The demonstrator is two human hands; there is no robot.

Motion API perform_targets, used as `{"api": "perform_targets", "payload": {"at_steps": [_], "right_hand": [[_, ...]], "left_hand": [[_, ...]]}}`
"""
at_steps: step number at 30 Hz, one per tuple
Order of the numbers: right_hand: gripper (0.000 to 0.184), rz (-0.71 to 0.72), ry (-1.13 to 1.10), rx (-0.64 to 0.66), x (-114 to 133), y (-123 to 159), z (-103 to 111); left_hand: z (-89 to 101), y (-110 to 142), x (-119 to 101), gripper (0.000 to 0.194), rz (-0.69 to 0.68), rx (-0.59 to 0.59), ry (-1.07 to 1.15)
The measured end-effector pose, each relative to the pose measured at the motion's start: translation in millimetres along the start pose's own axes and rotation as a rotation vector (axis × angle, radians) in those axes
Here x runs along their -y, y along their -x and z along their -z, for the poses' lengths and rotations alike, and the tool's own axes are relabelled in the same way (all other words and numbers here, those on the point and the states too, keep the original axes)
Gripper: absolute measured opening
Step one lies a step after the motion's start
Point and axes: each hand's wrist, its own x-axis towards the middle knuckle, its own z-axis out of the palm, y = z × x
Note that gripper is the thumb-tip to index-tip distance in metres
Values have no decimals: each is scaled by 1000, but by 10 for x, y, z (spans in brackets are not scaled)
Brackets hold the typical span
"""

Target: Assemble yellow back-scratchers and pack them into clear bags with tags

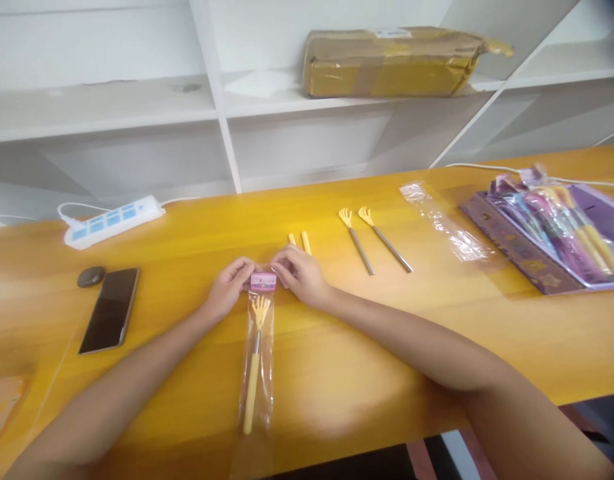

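A yellow hand-shaped back scratcher [253, 383] with a metal neck lies inside a clear plastic bag [271, 373], its claw end toward the top. Across the bag's top sits a pink and purple header card [263, 282]. My left hand [231, 287] pinches the left side of the bag's top by the card. On the other side, the fingers of my right hand [303, 275] are closed on the bag's top right corner. Two yellow handles [305, 241] lie just behind my right hand, partly hidden by it. Further right are two claw heads on metal rods [361, 250] [391, 247].
To the right, a purple display box [521, 257] holds several bagged back scratchers, with clear plastic bags [451, 227] beside it. A phone [109, 310], a black mouse [91, 277] and a power strip [115, 220] are at left. A taped carton [391, 67] sits on the shelf.
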Motion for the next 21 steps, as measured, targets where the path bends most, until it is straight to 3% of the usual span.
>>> {"api": "perform_targets", "payload": {"at_steps": [6,9,11,14,21], "right_hand": [[11,-46,-53,-156,30,-23,27],[7,23,-32,-184,49,-4,39],[2,102,-10,-161,58,26,35],[11,208,56,-45,53,74,8],[13,210,100,63,-40,59,-3]], "left_hand": [[-47,87,-82,38,-9,191,-317],[-61,85,-86,40,5,205,-429],[-58,67,-81,41,23,186,-430],[-44,33,-72,43,5,145,-329],[-17,17,-50,40,-6,153,-248]]}}
